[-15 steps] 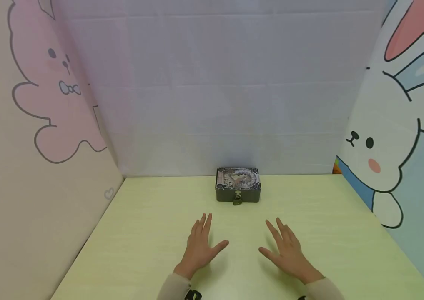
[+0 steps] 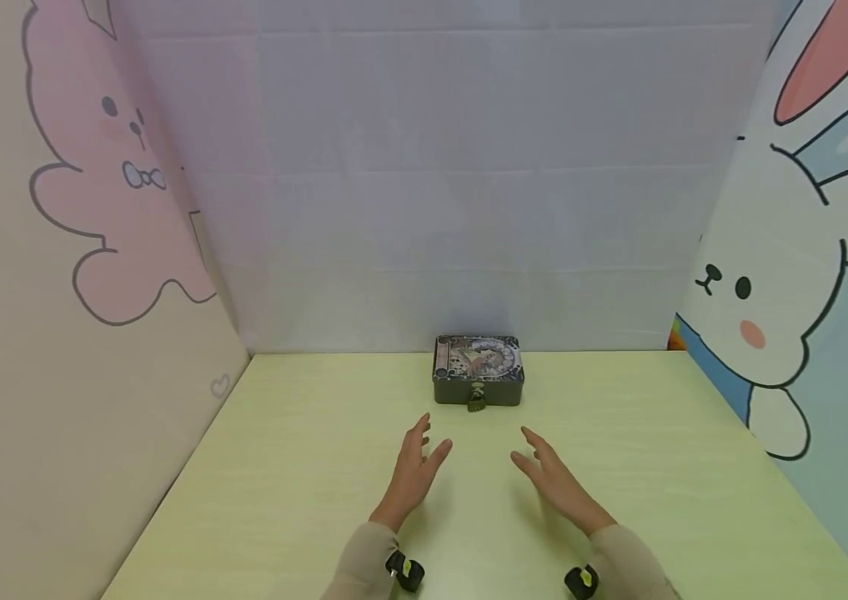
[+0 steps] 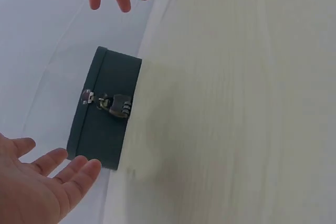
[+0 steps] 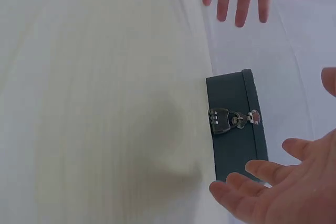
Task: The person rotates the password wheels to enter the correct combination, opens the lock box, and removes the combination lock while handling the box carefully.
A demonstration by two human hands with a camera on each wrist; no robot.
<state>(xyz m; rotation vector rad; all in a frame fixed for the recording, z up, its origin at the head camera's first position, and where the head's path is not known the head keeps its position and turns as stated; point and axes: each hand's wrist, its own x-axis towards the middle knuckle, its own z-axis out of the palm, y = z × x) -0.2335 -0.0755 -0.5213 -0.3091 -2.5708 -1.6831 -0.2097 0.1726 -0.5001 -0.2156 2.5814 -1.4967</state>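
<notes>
**Dark box (image 2: 478, 358) sits untouched**

From here I see it near the far edge of the counter (image 2: 281, 467), a padlock (image 4: 219, 121) hanging on its front. The left hand (image 2: 410, 481) and right hand (image 2: 559, 483) hover short of it, well apart, fingers (image 3: 83, 178) loosely extended, gripping nothing.

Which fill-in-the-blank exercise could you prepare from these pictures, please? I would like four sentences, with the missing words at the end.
1. A ____ hangs on the front of the box.
2. The box stands by the ____ (near / far) edge of the table.
3. Of the left hand and the right hand, ____ (both / neither / one) holds the box.
4. The box's picture is on its ____ (lid / front).

Missing words: padlock; far; neither; lid.
</notes>
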